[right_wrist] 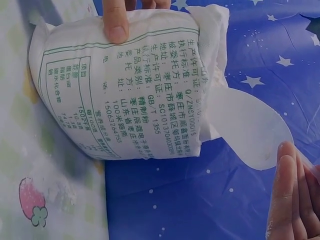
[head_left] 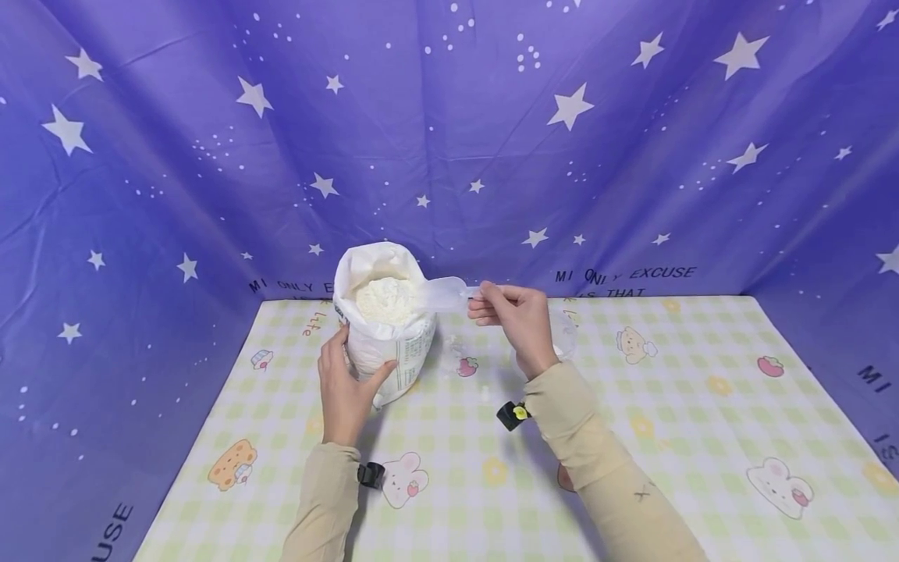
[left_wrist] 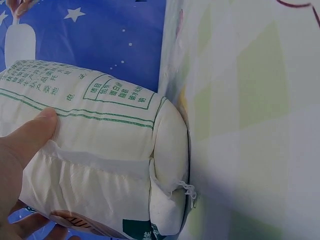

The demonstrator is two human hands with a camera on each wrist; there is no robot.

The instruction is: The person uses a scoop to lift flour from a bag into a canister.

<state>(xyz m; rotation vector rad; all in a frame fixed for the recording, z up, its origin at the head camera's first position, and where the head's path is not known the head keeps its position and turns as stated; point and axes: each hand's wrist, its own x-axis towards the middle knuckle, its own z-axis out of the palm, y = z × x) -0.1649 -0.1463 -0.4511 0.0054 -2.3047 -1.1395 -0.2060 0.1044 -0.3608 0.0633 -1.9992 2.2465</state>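
A white bag of flour (head_left: 410, 355) stands upright at the back of the table, its top open and white flour (head_left: 385, 303) showing inside. My left hand (head_left: 347, 394) grips the bag low down, thumb on the front and fingers round the left side. In the left wrist view the thumb (left_wrist: 35, 132) presses the bag's printed face. With my right hand (head_left: 518, 318) I pinch the handle of a translucent scoop (head_left: 445, 294) to the right of the bag. The scoop's front end reaches the bag's mouth; its tip is hidden behind the rim in the right wrist view.
Behind my right wrist a clear container (head_left: 564, 332) is partly hidden. White powder (head_left: 453, 350) lies on the checked tablecloth (head_left: 449, 499) right of the bag. A blue star-printed curtain (head_left: 449, 140) rises directly behind the table.
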